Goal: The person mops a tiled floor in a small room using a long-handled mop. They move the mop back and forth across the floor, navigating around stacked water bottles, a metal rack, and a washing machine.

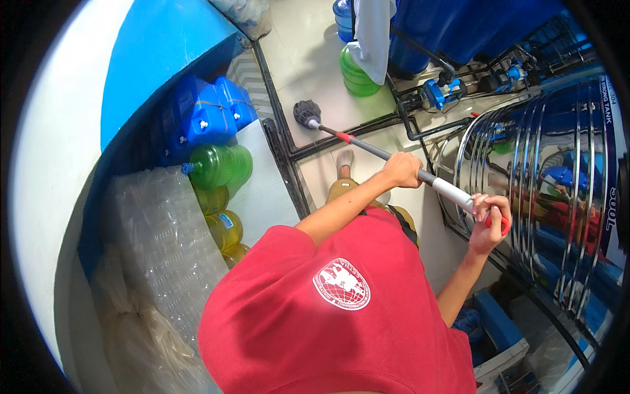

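A long mop [374,148] runs slantwise in front of me, its grey shaft marked by a red band. Its dark grey string head [306,113] rests on the pale tiled floor beyond my foot. My left hand [401,171] is closed around the middle of the shaft. Higher up, at the white grip with the red end, my right hand [491,217] has its fingers wrapped round the handle. The handle's top end lies close to a shiny ribbed steel tank [525,190].
Black pipes [354,134] cross the floor near the mop head. At left are blue water containers [207,111], a green bottle [220,165] and plastic-wrapped bottles [161,223]. Another green bottle [357,73] stands ahead, and a blue pump [441,94] sits right of it.
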Available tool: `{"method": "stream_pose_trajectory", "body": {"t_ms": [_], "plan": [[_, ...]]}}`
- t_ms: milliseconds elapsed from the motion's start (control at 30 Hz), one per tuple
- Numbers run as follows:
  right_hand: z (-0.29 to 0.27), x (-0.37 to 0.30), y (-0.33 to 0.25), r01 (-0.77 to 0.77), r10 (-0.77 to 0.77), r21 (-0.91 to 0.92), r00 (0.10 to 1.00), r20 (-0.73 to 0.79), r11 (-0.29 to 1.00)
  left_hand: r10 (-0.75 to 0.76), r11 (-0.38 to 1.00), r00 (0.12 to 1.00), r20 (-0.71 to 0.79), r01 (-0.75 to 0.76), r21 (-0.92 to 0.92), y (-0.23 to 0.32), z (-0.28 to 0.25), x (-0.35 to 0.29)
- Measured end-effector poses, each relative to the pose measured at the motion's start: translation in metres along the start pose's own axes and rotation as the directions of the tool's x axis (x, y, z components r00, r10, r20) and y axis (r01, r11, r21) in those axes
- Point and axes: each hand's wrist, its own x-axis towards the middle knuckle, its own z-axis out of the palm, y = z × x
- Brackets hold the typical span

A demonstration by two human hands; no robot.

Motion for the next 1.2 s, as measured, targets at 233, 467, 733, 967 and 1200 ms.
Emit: {"method": "stream_pose_trajectory", "body": {"t_ms": [233,467,733,967,1200], "plan": [[0.036,-0.015,0.006,0.076,-0.077,0.005,0.994,0.072,0.997,0.129,0.992,0.987,-0.094,-0.127,0.017,-0.025,-0.012,-0.023],[0.117,-0.004,0.060,0.076,-0.061,-0.029,0.930,0.361,0.997,0.027,0.990,0.924,-0.381,0.028,0.138,-0.125,-0.049,-0.046],[0.208,0.070,0.166,0.151,-0.129,0.015,0.788,0.602,0.988,-0.294,0.943,0.816,-0.497,0.333,-0.012,-0.241,-0.110,-0.021],[0.306,0.134,0.274,0.090,-0.050,-0.061,0.875,0.482,0.994,-0.464,0.881,0.796,-0.388,0.459,-0.113,-0.296,-0.165,-0.010],[0.396,0.195,0.332,0.017,0.021,-0.096,0.923,0.384,0.995,-0.464,0.886,0.774,-0.431,0.417,-0.205,-0.292,-0.209,-0.037]]}}
